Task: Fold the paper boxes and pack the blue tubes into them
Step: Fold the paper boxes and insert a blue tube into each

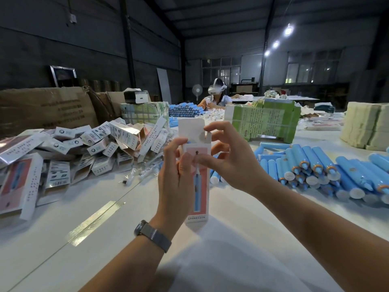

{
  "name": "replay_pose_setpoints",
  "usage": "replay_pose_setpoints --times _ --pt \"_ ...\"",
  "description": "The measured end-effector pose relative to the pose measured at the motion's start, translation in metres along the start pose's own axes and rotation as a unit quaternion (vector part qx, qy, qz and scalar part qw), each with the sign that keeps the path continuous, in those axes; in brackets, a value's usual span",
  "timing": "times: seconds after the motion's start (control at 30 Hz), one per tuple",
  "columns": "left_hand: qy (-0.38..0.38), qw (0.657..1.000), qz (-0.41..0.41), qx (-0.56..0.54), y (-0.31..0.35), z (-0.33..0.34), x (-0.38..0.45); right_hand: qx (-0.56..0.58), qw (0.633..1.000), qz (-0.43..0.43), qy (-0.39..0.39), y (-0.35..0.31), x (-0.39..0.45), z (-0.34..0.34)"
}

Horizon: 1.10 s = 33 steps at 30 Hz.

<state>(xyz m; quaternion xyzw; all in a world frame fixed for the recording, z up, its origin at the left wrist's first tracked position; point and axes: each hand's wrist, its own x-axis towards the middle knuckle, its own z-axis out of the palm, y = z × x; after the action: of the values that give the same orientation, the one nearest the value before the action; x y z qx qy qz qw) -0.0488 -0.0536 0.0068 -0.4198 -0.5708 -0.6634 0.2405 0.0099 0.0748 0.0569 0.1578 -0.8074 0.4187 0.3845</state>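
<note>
Both hands are holding one box (197,186) up over the worktop (231,239): left hand (176,178) gripping its side, right hand (229,157) pinching the open top flap. Many packed boxes (69,152) are piling up left; lots of blue tubes (315,167) are waiting.

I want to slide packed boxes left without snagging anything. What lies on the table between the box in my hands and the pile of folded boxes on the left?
Head view: between the held box and the box pile lie clear plastic wrappers.

Two hands (176,175) – one held box (197,186) – tubes (315,167), boxes (63,148) uncountable.
</note>
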Motion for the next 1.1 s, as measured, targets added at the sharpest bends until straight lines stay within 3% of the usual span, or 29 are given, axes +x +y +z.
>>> replay_pose_setpoints --times 0.37,0.7,1.1 --pt "-0.019 0.997 -0.045 -0.064 0.010 -0.002 0.000 0.004 1.000 0.002 -0.009 -0.005 -0.001 -0.003" --pt "-0.010 0.998 -0.033 -0.060 0.017 -0.004 0.006 0.007 0.999 -0.014 -0.032 -0.009 -0.002 -0.001" --pt "-0.018 0.998 -0.019 -0.063 0.015 -0.002 0.004 0.080 0.995 -0.033 0.046 -0.014 -0.002 0.009"
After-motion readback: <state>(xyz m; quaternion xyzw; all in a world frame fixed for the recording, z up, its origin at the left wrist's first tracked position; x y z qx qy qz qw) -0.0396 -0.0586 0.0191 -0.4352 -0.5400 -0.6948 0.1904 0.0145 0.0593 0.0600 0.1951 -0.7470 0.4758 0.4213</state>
